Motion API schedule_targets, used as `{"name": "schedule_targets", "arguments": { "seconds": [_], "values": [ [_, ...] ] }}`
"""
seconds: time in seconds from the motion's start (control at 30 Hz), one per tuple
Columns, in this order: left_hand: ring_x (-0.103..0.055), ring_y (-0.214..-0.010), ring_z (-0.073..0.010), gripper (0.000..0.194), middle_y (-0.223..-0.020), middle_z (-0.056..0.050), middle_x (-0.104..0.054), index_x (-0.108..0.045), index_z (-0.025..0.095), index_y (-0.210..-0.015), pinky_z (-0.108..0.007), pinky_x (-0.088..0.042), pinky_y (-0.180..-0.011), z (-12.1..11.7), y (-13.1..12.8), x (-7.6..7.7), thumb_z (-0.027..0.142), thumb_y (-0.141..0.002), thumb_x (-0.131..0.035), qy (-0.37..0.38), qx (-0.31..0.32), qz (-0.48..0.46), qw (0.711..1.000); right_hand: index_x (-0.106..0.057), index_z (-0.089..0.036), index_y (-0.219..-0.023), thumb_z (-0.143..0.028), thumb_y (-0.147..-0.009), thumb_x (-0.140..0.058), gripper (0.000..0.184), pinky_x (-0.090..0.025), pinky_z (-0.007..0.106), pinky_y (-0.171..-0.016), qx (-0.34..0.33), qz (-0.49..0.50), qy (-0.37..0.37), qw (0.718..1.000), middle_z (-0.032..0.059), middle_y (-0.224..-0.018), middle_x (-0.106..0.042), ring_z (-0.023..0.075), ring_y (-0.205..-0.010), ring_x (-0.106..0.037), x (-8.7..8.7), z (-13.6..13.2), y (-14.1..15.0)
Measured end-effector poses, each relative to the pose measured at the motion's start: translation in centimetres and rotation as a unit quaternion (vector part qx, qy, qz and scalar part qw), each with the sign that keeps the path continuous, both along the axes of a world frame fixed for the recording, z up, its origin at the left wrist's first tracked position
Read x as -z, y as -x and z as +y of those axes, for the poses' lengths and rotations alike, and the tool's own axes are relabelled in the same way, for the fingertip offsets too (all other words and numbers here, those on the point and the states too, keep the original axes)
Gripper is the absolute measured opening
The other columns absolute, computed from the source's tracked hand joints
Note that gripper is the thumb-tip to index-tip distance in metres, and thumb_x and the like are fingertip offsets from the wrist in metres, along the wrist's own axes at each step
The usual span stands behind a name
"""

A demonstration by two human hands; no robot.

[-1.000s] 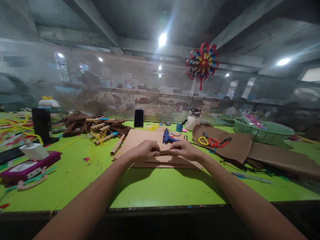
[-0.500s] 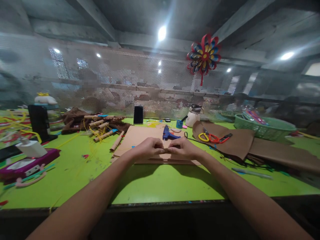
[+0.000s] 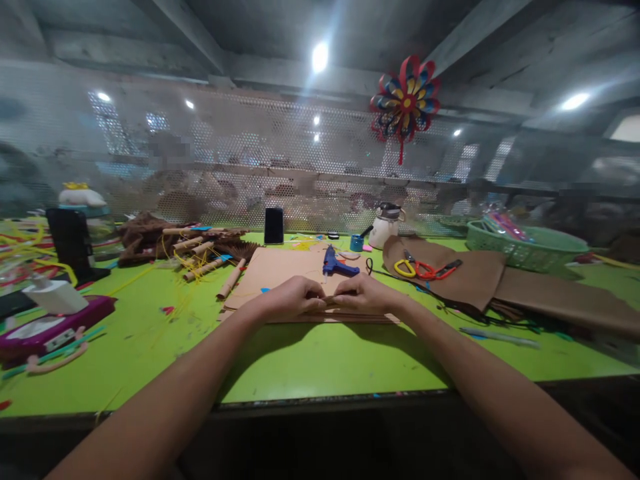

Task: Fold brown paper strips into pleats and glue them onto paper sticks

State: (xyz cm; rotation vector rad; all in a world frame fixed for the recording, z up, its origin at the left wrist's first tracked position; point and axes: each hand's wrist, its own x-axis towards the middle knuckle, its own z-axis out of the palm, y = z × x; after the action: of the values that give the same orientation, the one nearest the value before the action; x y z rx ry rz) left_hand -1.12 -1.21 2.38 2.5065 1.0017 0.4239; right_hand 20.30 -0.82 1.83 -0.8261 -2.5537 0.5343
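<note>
My left hand [image 3: 299, 295] and my right hand [image 3: 364, 293] meet over the near edge of a stack of brown kraft paper sheets [image 3: 283, 263]. Between their fingertips is a narrow piece of brown paper [image 3: 329, 301], pinched from both sides; it looks folded or rolled, though the fingers cover most of it. Just beyond the hands, a blue glue gun [image 3: 341, 265] lies on the sheets. A small blue scrap [image 3: 265, 290] is beside my left hand.
Rolled paper tubes [image 3: 231, 279] with yellow strands lie to the left. To the right are yellow- and red-handled scissors [image 3: 425, 269] on brown paper [image 3: 480, 280], a pen [image 3: 500, 337] and a green basket [image 3: 555, 243]. A phone [image 3: 274, 225] and a white jug [image 3: 384, 230] stand behind.
The camera view has shifted slightly. Both hands keep their pinch on the brown paper in nearly the same place.
</note>
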Motion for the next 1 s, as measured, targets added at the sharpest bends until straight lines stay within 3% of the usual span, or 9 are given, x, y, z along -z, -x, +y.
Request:
{"name": "schedule_targets", "arguments": {
  "seconds": [0.27,0.47,0.6,0.83,1.0],
  "values": [
    [-0.036,-0.050,-0.0084,0.026,-0.054,0.003,-0.049,-0.059,0.014,-0.066,-0.021,-0.024,-0.049,-0.4,0.0,-0.9,0.033,-0.077,-0.045,-0.053,-0.011,0.017,0.998,-0.062,-0.010,-0.069,-0.040,-0.081,-0.048,0.036,-0.028,0.019,-0.049,-0.007,0.026,0.078,0.997,-0.0021,-0.056,-0.046,0.0073,-0.052,-0.037,-0.8,0.2,-0.1],
    [-0.037,-0.051,-0.0087,0.032,-0.055,0.003,-0.046,-0.056,0.014,-0.065,-0.020,-0.027,-0.050,0.2,1.0,-0.8,0.041,-0.077,-0.045,0.051,0.005,0.002,0.999,-0.060,-0.011,-0.070,-0.046,-0.079,-0.050,0.038,-0.028,0.019,-0.046,0.018,0.025,0.152,0.988,-0.0034,-0.052,-0.046,0.0062,-0.047,-0.038,-0.7,0.9,-1.5],
    [-0.039,-0.052,-0.0089,0.036,-0.056,0.003,-0.048,-0.057,0.014,-0.066,-0.020,-0.029,-0.051,0.6,1.3,-0.6,0.045,-0.079,-0.044,0.081,0.017,-0.011,0.997,-0.059,-0.012,-0.072,-0.048,-0.078,-0.052,0.038,-0.031,0.018,-0.043,0.029,0.063,0.204,0.977,-0.0027,-0.049,-0.050,0.0060,-0.043,-0.043,-0.5,1.3,-2.5],
    [-0.051,-0.071,-0.0137,0.036,-0.081,-0.003,-0.062,-0.065,0.015,-0.092,-0.022,-0.037,-0.062,0.6,0.3,-0.5,0.044,-0.078,-0.046,0.027,-0.011,-0.040,0.999,-0.061,-0.011,-0.072,-0.047,-0.077,-0.054,0.036,-0.025,0.016,-0.038,0.050,0.086,0.217,0.971,-0.0043,-0.042,-0.049,0.0040,-0.036,-0.036,-0.7,1.1,-1.9],
    [-0.051,-0.072,-0.0136,0.031,-0.082,-0.003,-0.062,-0.066,0.016,-0.089,-0.023,-0.037,-0.063,0.1,-0.5,-0.3,0.040,-0.078,-0.049,-0.002,-0.007,-0.076,0.997,-0.062,-0.011,-0.071,-0.043,-0.075,-0.057,0.033,-0.026,0.016,-0.038,0.054,0.099,0.227,0.967,-0.0046,-0.041,-0.047,0.0036,-0.036,-0.037,-0.8,0.4,-1.0]
  ]
}}
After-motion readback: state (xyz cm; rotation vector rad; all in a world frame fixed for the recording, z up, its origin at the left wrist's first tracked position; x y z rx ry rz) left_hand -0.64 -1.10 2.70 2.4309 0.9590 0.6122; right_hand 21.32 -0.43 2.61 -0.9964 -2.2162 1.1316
